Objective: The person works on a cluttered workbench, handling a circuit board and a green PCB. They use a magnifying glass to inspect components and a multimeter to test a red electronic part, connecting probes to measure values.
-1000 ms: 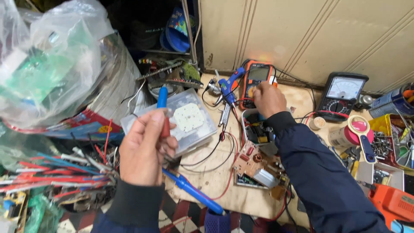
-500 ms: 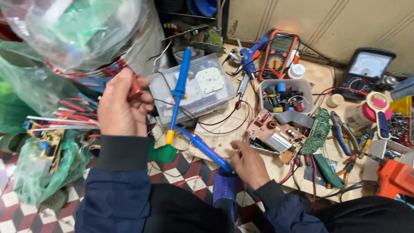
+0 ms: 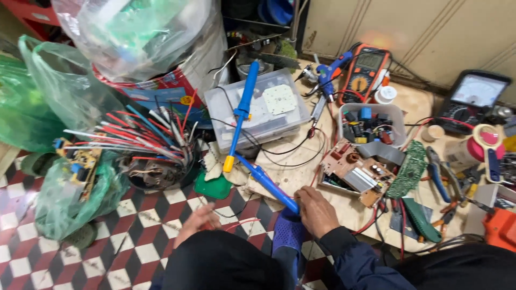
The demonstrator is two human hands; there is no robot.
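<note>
the right hand (image 3: 316, 212) is low at the near edge of the wooden board (image 3: 301, 172), fingers curled around the lower end of a blue soldering iron (image 3: 267, 181) that lies slanted on the board, its other end pointing up-left. the hand seems closed on the handle, just above a blue slipper (image 3: 287, 241).

the left hand (image 3: 198, 223) is low over the checkered floor (image 3: 134, 236), near the person's dark knee. it is partly hidden; a thin red wire (image 3: 242, 223) lies just beside the fingers, but i cannot tell if the hand holds it or how far it is open.

a second blue tool, a long desoldering pump (image 3: 242, 110), rests tilted on a clear plastic box (image 3: 258, 110), with its yellow tip near the upper end of the soldering iron. to the right of the board's middle lies a brown circuit board (image 3: 355, 172), and above it a white tub of small parts (image 3: 368, 121). an orange multimeter (image 3: 365, 72) stands near the wall. on the left, a bundle of coloured wires (image 3: 145, 134) is between green plastic bags (image 3: 32, 107).
</note>
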